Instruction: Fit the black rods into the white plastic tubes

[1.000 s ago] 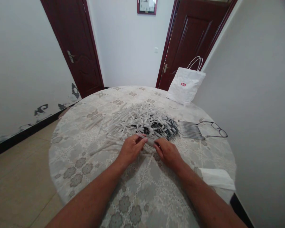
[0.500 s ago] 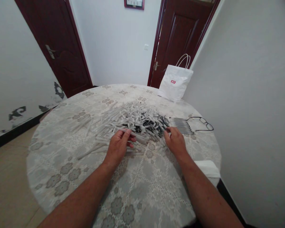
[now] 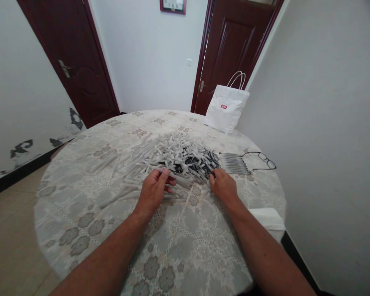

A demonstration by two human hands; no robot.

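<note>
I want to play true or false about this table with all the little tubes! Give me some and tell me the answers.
1. The left hand holds a clear tube. True.
2. The glasses lie on the floor. False: they lie on the table, near its right edge.
3. The right hand touches the near edge of the pile of white and black parts. True.
4. The white bag stands at the near edge, beside the arms. False: it stands at the far side, in front of the door.
5. A row of clear tubes lies side by side next to the glasses. True.
</note>
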